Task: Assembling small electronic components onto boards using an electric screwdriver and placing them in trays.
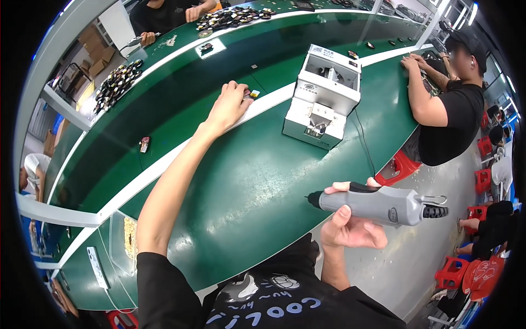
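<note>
Over green bench (pixel 246 181): left hand (pixel 229 104) outstretched, right hand (pixel 350 222) gripping screwdriver (pixel 378 204).

Screw feeder (pixel 323 98) on bench (pixel 263 181); screwdriver (pixel 378 204) before it.

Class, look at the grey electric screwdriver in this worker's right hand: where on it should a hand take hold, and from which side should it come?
Take the grey electric screwdriver around its thick middle barrel, as the right hand does now, coming from below on the worker's side. It lies level, with the dark bit end pointing left and the hanging ring at the right, so the barrel is the widest, clearest part and probably sits near its balance point.
</note>
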Available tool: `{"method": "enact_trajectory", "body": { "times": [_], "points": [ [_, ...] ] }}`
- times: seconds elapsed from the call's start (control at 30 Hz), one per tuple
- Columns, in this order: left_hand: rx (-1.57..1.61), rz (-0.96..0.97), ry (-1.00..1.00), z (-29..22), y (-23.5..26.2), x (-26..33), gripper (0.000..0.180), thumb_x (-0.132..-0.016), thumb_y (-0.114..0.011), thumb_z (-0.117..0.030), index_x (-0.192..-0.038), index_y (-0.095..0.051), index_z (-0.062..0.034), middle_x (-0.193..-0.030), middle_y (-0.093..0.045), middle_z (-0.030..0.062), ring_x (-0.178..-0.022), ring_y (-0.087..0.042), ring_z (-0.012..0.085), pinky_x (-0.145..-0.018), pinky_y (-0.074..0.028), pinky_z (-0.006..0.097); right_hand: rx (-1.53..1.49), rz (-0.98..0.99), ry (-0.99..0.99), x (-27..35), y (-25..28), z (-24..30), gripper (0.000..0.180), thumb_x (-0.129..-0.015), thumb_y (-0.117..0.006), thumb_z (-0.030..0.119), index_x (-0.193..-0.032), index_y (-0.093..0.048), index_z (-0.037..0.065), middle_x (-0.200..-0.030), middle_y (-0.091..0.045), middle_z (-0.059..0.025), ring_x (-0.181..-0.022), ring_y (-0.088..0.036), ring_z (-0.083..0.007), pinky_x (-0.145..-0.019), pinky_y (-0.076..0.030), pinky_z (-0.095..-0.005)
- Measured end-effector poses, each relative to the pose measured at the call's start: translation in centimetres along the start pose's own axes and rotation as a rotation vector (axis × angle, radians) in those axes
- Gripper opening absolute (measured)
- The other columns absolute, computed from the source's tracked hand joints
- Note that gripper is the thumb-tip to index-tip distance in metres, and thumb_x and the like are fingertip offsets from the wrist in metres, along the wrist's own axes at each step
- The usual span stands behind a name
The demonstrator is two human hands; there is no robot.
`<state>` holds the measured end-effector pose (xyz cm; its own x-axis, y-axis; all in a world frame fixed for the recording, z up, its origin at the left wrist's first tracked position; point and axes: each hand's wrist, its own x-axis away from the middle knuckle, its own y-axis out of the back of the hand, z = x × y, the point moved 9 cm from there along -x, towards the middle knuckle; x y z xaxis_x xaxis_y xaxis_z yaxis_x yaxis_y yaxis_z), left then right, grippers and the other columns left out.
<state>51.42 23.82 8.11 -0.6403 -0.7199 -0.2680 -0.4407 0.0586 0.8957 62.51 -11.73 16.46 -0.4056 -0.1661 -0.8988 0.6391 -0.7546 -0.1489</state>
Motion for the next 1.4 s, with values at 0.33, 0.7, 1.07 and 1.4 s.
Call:
{"method": "enact_trajectory", "body": {
  "times": [0.33,0.7,1.07,1.4],
  "points": [
    [0.095,0.193,-0.121,-9.5,6.3,18.3,0.053,-0.085,-0.072,-0.004,-0.135,-0.053,-0.0011,-0.129,-0.055,0.0154,-0.113,-0.056,0.0351,-0.096,-0.05,0.042,-0.374,0.099,-0.392,1.6,-2.0,-4.4,0.036,-0.081,-0.079,-0.003,-0.111,-0.059,-0.006,-0.09,-0.071,-0.0178,-0.079,-0.07,-0.0247,-0.067,-0.056,-0.0311],
    [-0.097,0.12,0.026,-10.9,6.4,26.7,0.044,-0.075,-0.068,0.008,-0.117,-0.067,-0.0024,-0.118,-0.064,0.0107,-0.104,-0.063,0.0314,-0.088,-0.053,0.041,-0.564,0.113,-0.468,-12.9,-6.0,-12.0,0.015,-0.097,-0.055,0.009,-0.107,-0.053,-0.002,-0.08,-0.059,-0.0122,-0.04,-0.042,-0.0133,-0.039,-0.036,-0.0276],
    [-0.185,0.045,-0.076,-11.5,6.4,26.1,0.039,-0.071,-0.07,-0.003,-0.11,-0.069,0.0022,-0.11,-0.067,0.0098,-0.098,-0.066,0.0273,-0.076,-0.055,0.038,-0.397,0.091,-0.44,-12.4,-9.3,-13.2,0.02,-0.099,-0.063,0.014,-0.093,-0.055,-0.002,-0.064,-0.057,-0.0086,-0.037,-0.047,-0.011,-0.034,-0.038,-0.0247],
    [-0.227,-0.068,-0.179,-11.6,6.2,27.6,0.035,-0.074,-0.07,0.0,-0.109,-0.069,0.0054,-0.11,-0.069,0.0142,-0.099,-0.068,0.0299,-0.075,-0.055,0.038,-0.478,0.11,-0.665,-10.9,-9.9,-13.3,0.02,-0.097,-0.066,0.014,-0.087,-0.056,0.0,-0.06,-0.055,-0.008,-0.035,-0.046,-0.0131,-0.034,-0.039,-0.0262]
  ]
}}
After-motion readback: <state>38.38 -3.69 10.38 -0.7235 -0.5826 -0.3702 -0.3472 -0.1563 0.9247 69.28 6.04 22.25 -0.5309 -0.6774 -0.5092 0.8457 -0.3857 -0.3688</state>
